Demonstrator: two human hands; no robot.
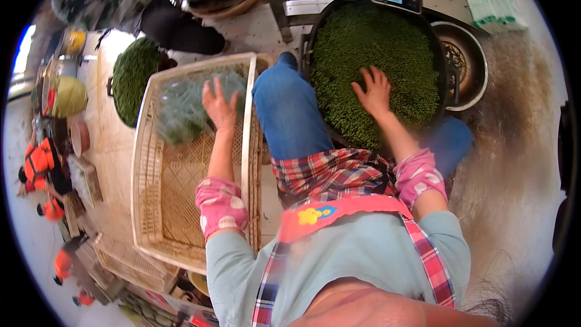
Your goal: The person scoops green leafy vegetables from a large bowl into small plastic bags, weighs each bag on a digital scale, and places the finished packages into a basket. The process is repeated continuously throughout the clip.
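Bags (181, 106) lie in the crate (140, 163); many greens (357, 36) seem left in the tub (443, 63). Left hand (221, 111) and right hand (376, 94) have fingers wide.

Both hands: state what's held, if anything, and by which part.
Nothing visibly held: left hand open over the crate, right hand open over the green heap.
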